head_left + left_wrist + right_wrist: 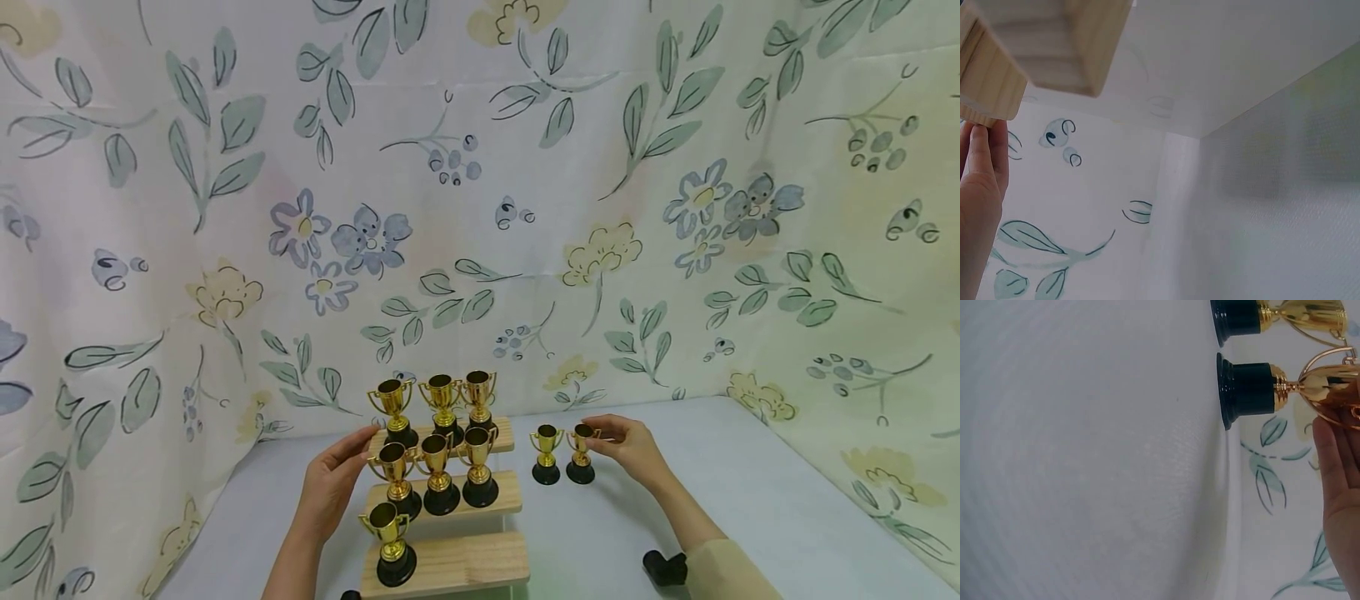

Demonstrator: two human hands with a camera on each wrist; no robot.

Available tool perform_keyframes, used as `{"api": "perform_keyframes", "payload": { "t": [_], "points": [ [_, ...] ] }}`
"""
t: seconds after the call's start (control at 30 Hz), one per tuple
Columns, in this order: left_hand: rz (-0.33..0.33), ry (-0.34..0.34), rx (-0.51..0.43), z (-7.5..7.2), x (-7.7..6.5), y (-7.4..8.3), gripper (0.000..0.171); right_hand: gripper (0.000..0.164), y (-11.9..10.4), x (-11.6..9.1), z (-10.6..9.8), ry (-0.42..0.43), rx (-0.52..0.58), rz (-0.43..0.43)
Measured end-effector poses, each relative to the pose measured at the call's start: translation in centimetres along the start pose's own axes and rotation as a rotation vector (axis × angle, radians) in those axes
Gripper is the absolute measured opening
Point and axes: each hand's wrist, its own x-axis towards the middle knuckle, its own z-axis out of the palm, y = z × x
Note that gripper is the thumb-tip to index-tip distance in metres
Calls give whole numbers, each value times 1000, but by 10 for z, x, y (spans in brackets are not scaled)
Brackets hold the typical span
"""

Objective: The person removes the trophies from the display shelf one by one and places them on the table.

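My right hand holds a small gold trophy cup by its bowl; its black base is at the white tabletop. In the right wrist view the fingers reach the bowl of that trophy. Close on its left stands a second gold trophy. My left hand touches the left end of the top wooden shelf, fingers fairly straight against the wood in the left wrist view. Three trophies stand on this shelf, three on the middle shelf and one trophy on the bottom shelf's left end.
The bottom shelf shows bare wood right of its trophy. A black object lies near the right forearm on the white tabletop. Behind everything hangs a floral cloth.
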Motion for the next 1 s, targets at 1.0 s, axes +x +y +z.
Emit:
{"api": "perform_keyframes", "payload": {
  "t": [1.0],
  "points": [
    [-14, 12, 11, 1, 0, 1, 53, 45, -1, -2, -2, 0, 35, -15]
  ]
}}
